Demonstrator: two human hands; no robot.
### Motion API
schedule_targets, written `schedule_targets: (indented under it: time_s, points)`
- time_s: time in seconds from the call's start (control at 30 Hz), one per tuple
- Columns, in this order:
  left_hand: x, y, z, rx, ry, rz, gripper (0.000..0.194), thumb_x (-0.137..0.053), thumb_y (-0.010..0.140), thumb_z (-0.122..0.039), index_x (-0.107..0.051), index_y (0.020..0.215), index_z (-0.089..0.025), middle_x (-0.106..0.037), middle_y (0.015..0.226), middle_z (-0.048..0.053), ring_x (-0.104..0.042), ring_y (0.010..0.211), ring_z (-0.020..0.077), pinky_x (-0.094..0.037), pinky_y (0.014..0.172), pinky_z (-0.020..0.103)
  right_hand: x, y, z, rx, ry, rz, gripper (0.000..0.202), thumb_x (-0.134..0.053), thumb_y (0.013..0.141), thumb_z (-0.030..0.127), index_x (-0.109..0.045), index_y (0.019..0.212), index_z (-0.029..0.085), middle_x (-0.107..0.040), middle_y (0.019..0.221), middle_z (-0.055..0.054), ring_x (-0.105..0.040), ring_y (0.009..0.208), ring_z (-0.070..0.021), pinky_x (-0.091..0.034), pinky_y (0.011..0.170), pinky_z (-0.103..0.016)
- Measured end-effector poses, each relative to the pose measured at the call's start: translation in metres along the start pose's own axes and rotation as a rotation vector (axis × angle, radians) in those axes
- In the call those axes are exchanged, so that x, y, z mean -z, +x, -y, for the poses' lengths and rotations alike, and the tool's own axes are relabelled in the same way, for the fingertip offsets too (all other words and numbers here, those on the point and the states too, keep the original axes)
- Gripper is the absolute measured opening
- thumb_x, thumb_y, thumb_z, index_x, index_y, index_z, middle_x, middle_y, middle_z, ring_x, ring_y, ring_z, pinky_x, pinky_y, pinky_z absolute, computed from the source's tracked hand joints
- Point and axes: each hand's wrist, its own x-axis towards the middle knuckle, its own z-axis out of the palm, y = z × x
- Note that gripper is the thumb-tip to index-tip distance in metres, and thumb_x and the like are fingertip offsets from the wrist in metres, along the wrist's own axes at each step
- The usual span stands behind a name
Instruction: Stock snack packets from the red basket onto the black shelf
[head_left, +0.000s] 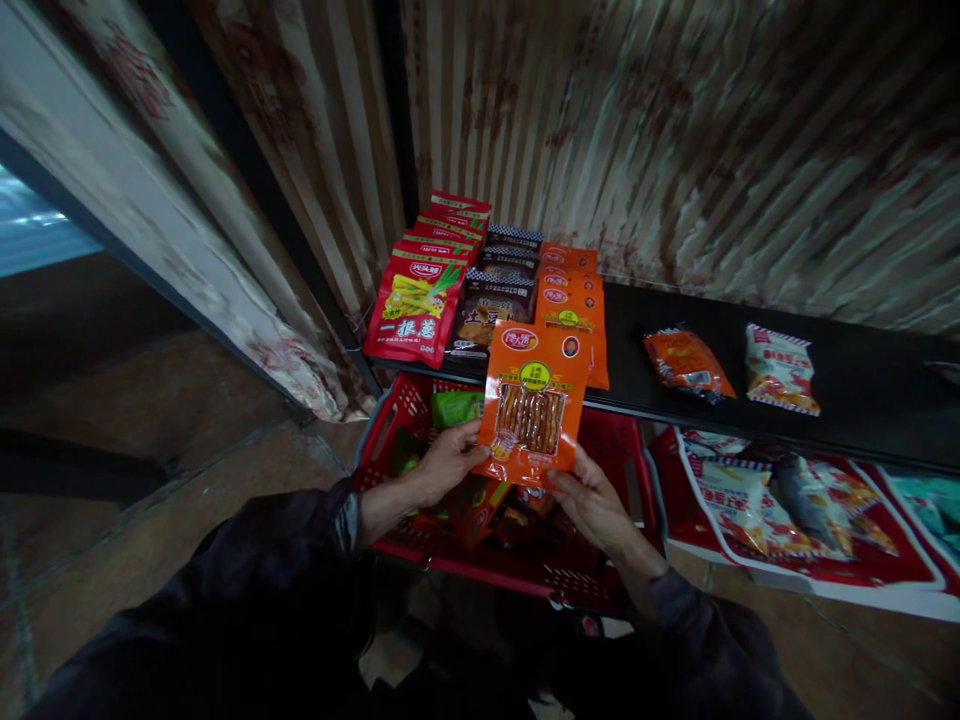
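Note:
Between both hands is an orange snack packet [531,405] with a clear window showing brown sticks. My left hand [454,462] pinches its lower left edge, and my right hand [594,500] grips its lower right corner. The packet hangs over a red shopping basket [600,590] that holds a green packet [457,408] and other snack bags, partly hidden by my arms. Just behind it on the black shelf stand rows of red packets [418,305], dark packets [491,300] and more orange packets [596,320].
Farther right on the shelf [855,370] lie a loose orange bag [686,362] and a white-and-red bag [782,368]. Another red basket [911,575] below holds several snack bags. A striped curtain [600,130] hangs behind, and a dark post [255,190] stands at left.

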Motion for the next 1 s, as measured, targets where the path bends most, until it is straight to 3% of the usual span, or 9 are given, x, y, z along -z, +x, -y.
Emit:
schedule_targets:
  time_s: [0.13,0.3,0.5,0.67,0.83,1.0]
  points:
    - [-0.002,-0.006,0.007,0.019,0.034,-0.03,0.027,-0.071,0.072,-0.024,-0.069,0.099,-0.016,-0.074,0.09,0.003,-0.067,0.087,0.0182,-0.05,0.08,0.029,0.002,-0.002,-0.002,-0.002,-0.071,0.002,0.037,-0.069,0.08,0.047,-0.067,0.112,0.028,-0.074,0.107,-0.003,-0.07,0.097,-0.0236,-0.057,0.09,-0.043]
    - [-0.004,-0.009,0.011,0.013,0.067,-0.022,0.028,-0.07,0.073,-0.023,-0.067,0.1,-0.016,-0.074,0.092,0.002,-0.067,0.087,0.0184,-0.051,0.083,0.031,0.007,-0.001,-0.006,0.049,-0.181,-0.053,0.041,-0.069,0.079,0.054,-0.07,0.109,0.026,-0.074,0.106,-0.005,-0.069,0.097,-0.025,-0.052,0.097,-0.047]
    - [-0.012,0.006,0.009,-0.028,0.088,-0.034,0.025,-0.065,0.075,-0.02,-0.066,0.099,-0.017,-0.074,0.094,0.003,-0.068,0.089,0.0198,-0.051,0.087,0.034,0.017,0.006,0.001,0.121,-0.31,-0.134,0.036,-0.066,0.081,0.055,-0.074,0.099,0.024,-0.076,0.095,-0.004,-0.07,0.09,-0.0254,-0.056,0.086,-0.042]
    - [-0.029,0.03,-0.005,-0.118,0.114,-0.051,0.05,-0.062,0.078,-0.017,-0.054,0.127,-0.02,-0.073,0.104,0.005,-0.067,0.094,0.0197,-0.051,0.089,0.034,0.026,0.018,0.024,0.159,-0.319,-0.211,0.038,-0.065,0.081,0.056,-0.073,0.097,0.022,-0.075,0.088,-0.003,-0.066,0.068,-0.02,-0.057,0.062,-0.033]
    - [-0.045,0.072,-0.022,-0.182,0.321,-0.159,0.074,-0.058,0.078,-0.011,-0.034,0.148,-0.023,-0.072,0.111,0.004,-0.067,0.095,0.0186,-0.052,0.089,0.033,0.041,0.048,0.049,0.161,-0.354,-0.295,0.046,-0.069,0.073,0.062,-0.068,0.092,0.02,-0.067,0.061,0.002,-0.055,0.044,-0.0146,-0.05,0.042,-0.027]
    - [-0.057,0.112,-0.044,-0.185,0.7,-0.289,0.07,-0.052,0.078,-0.003,-0.04,0.146,-0.017,-0.07,0.117,0.007,-0.065,0.105,0.0196,-0.048,0.1,0.035,0.057,0.084,0.069,0.173,-0.46,-0.356,0.057,-0.069,0.064,0.071,-0.064,0.088,0.019,-0.063,0.056,0.002,-0.055,0.04,-0.0145,-0.049,0.039,-0.027]
